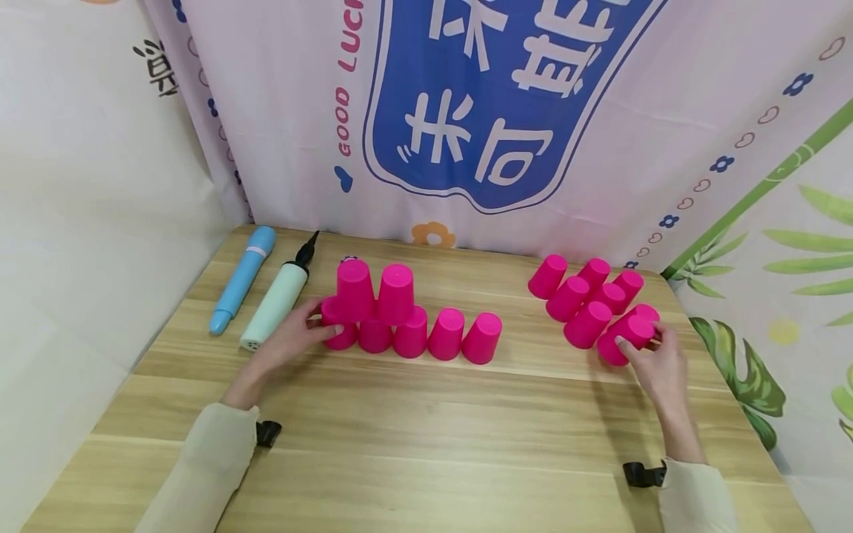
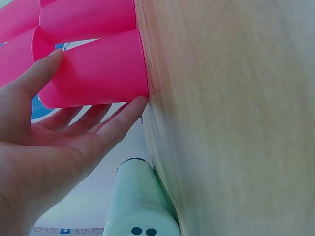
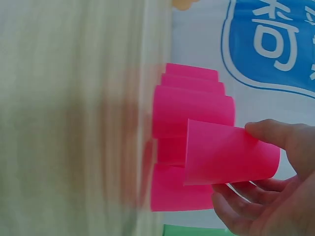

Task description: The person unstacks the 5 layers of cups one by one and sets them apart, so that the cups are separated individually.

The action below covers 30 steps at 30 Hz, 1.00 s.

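Here, the right fingers (image 3: 244,207) pinch a cup (image 3: 229,153) (pink, inverted).

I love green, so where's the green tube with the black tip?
In the head view, the green tube lies on the left of the table, between the blue tube and the left hand.

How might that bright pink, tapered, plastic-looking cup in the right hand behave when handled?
The bright pink cup looks fairly stiff, showing no dent where the right hand grips it. On its side, it would probably roll, given its round, tapering wall.
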Each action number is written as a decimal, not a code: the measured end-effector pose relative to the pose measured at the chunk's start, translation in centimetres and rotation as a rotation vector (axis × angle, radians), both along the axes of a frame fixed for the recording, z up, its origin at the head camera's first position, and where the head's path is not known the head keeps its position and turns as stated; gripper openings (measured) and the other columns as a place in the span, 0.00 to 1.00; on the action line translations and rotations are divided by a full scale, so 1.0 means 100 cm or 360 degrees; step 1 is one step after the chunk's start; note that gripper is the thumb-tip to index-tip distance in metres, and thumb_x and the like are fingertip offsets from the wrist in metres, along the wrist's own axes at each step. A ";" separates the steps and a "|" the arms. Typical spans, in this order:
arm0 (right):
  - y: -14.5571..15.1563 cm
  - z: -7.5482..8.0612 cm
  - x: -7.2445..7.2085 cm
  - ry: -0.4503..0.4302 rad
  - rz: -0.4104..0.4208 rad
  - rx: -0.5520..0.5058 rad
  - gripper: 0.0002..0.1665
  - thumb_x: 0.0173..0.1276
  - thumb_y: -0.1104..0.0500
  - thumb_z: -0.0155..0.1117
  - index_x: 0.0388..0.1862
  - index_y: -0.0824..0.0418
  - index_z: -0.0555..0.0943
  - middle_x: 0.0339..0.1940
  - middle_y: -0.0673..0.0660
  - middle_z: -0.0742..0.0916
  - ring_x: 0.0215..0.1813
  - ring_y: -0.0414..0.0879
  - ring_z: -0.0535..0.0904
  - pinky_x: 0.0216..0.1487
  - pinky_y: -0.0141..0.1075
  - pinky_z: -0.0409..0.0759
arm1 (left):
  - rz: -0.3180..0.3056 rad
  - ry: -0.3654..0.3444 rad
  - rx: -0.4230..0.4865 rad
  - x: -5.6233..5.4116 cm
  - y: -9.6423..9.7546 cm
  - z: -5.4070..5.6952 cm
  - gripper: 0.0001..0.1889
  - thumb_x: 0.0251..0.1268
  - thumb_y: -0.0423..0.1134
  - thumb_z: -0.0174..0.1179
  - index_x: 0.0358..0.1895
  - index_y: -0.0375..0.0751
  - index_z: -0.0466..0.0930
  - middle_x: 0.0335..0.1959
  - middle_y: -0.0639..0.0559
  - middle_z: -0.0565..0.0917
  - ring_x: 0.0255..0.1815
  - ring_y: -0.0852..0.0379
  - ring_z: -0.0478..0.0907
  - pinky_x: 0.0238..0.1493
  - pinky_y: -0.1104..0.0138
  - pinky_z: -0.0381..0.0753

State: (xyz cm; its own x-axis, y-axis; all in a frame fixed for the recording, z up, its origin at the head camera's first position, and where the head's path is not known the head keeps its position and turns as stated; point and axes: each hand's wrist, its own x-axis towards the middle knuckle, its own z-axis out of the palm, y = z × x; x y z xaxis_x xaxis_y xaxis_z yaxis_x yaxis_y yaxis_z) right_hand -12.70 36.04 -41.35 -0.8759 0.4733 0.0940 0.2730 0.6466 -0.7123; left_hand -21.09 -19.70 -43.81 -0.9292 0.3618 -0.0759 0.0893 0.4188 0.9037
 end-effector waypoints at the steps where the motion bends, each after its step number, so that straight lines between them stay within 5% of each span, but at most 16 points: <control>1: 0.000 -0.002 0.000 -0.0008 0.0010 0.0000 0.42 0.65 0.53 0.64 0.70 0.72 0.58 0.60 0.73 0.74 0.61 0.65 0.71 0.55 0.47 0.74 | 0.0000 0.0000 0.0002 0.000 0.000 0.000 0.36 0.68 0.41 0.59 0.72 0.30 0.53 0.70 0.31 0.60 0.68 0.31 0.60 0.65 0.44 0.65; 24: 0.009 -0.023 -0.008 -0.0070 0.0079 -0.0037 0.42 0.66 0.55 0.65 0.69 0.73 0.57 0.62 0.75 0.71 0.61 0.68 0.70 0.61 0.56 0.71 | 0.0036 -0.0002 0.0007 0.002 -0.003 0.000 0.35 0.68 0.40 0.59 0.72 0.32 0.54 0.70 0.32 0.61 0.67 0.32 0.62 0.64 0.45 0.67; 30: -0.002 0.007 0.004 0.0023 0.0171 0.0143 0.46 0.65 0.57 0.65 0.71 0.76 0.53 0.64 0.78 0.67 0.63 0.73 0.64 0.61 0.63 0.66 | 0.0023 0.0007 -0.0007 0.003 -0.002 0.000 0.35 0.68 0.40 0.59 0.73 0.32 0.54 0.70 0.32 0.61 0.67 0.32 0.62 0.64 0.45 0.68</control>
State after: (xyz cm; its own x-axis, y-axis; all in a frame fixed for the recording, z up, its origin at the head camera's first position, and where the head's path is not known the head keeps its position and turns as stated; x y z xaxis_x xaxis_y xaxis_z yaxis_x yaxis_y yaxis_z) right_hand -12.26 35.81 -40.62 -0.9194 0.3657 0.1450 0.1885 0.7329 -0.6537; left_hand -20.82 -19.92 -43.81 -0.9345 0.3483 -0.0734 0.0873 0.4243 0.9013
